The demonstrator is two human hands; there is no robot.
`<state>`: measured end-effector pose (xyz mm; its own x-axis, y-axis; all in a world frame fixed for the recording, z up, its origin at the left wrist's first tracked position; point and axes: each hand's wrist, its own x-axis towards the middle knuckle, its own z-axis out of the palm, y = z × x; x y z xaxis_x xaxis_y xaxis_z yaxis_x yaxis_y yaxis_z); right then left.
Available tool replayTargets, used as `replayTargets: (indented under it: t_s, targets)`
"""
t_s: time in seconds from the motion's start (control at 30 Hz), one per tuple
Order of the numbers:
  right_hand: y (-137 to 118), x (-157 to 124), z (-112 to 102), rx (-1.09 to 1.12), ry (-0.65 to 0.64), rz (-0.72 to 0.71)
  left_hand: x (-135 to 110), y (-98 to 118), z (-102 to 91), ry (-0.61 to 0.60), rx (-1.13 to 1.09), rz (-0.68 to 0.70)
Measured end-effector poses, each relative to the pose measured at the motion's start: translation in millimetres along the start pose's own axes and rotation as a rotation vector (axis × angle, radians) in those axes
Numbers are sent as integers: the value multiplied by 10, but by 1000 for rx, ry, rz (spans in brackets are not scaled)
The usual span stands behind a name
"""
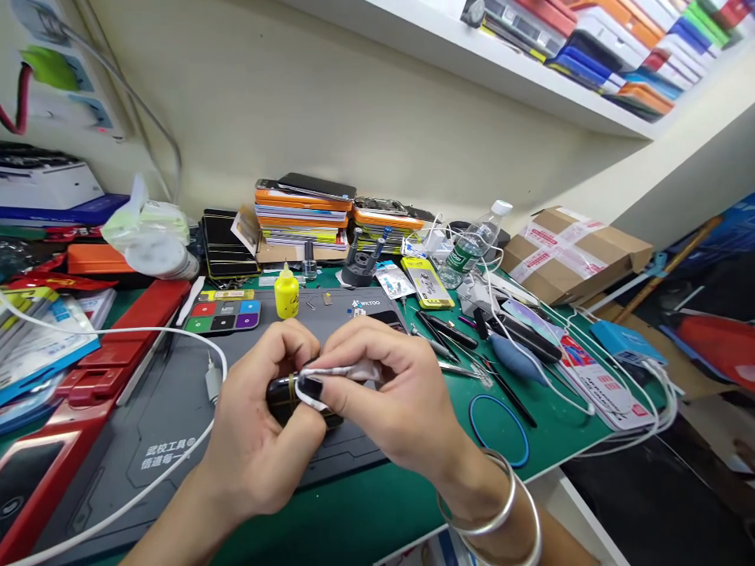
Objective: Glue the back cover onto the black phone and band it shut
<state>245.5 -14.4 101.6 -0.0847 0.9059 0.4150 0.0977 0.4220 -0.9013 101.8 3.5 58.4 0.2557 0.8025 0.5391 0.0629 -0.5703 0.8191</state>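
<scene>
My left hand (251, 428) is closed around a glossy black object (284, 395) with thin gold lines, held above the grey work mat (241, 354). Most of that object is hidden by my fingers, so its kind cannot be made out. My right hand (389, 393) pinches a crumpled white cloth (348, 371) and presses it against the object's upper edge. A small dark patch shows at the fingertips where cloth and object meet. Just beyond my hands stands a yellow bottle (287, 292) with a thin nozzle.
A red tool frame (112, 369) and white cable (177, 454) lie left. Tweezers, a blue-grey air blower (516, 358) and a blue ring (499, 430) lie right. Stacked phone boxes (300, 216), a water bottle (472, 248) and a cardboard box (575, 255) line the back.
</scene>
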Motion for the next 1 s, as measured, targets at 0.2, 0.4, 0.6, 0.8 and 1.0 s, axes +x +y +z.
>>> replayTargets:
  t_s: [0.2, 0.4, 0.6, 0.8, 1.0]
  targets:
    - [14, 1, -216, 75, 22, 286, 45, -22, 36, 27, -7, -53]
    - [13, 7, -155, 88, 33, 297, 26, 2, 68, 50, 15, -36]
    - [6, 13, -153, -2, 87, 228, 0, 2, 55, 44, -10, -50]
    - [31, 3, -131, 22, 73, 154, -7, 44, 94, 117, -17, -97]
    - [8, -37, 47, 8, 69, 148, -33, 57, 103, 154, 6, -72]
